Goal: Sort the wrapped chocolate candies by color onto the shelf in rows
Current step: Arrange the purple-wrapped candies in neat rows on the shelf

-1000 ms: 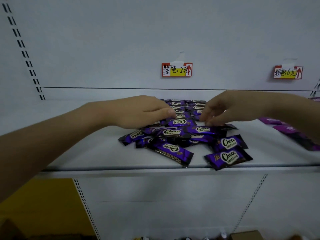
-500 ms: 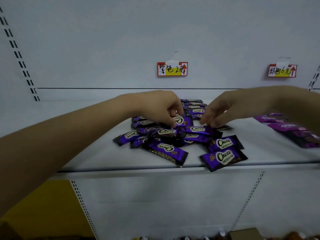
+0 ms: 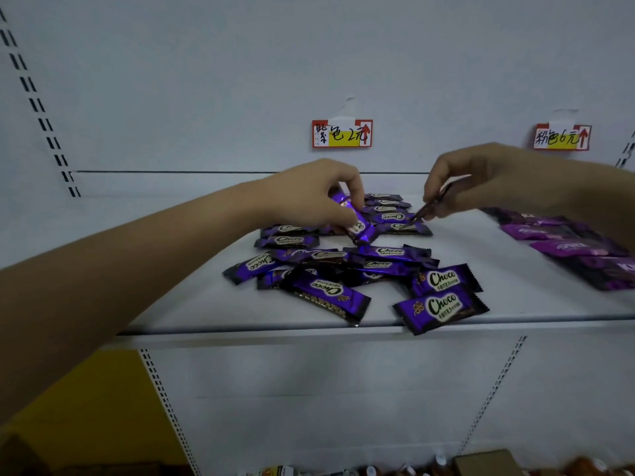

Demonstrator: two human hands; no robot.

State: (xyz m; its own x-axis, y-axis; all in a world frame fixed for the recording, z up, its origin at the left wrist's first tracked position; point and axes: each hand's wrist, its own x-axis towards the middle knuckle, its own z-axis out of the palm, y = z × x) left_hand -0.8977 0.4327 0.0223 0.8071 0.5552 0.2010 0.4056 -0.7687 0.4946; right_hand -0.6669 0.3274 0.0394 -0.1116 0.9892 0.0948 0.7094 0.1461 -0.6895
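A loose heap of several purple Choco candies (image 3: 357, 269) lies on the white shelf (image 3: 192, 304). Behind the heap, a short row of purple candies (image 3: 388, 209) runs toward the back wall. My left hand (image 3: 309, 197) pinches one purple candy (image 3: 359, 228) lifted off the heap, tilted with one end down. My right hand (image 3: 470, 180) pinches another candy (image 3: 426, 209) by its edge, seen thin and dark, just above the row. Pink-purple candies (image 3: 570, 249) lie in a row at the shelf's right.
Two price tags hang on the back wall: one (image 3: 342, 133) above the purple heap, one (image 3: 561, 137) above the pink row. Two candies (image 3: 439, 312) overhang the shelf's front edge. A lower shelf with small items (image 3: 481, 463) shows at the bottom.
Both hands have risen from the heap, each lifting a candy. The left hand has curled and pulled a purple candy up; the right hand has raised one by its edge.
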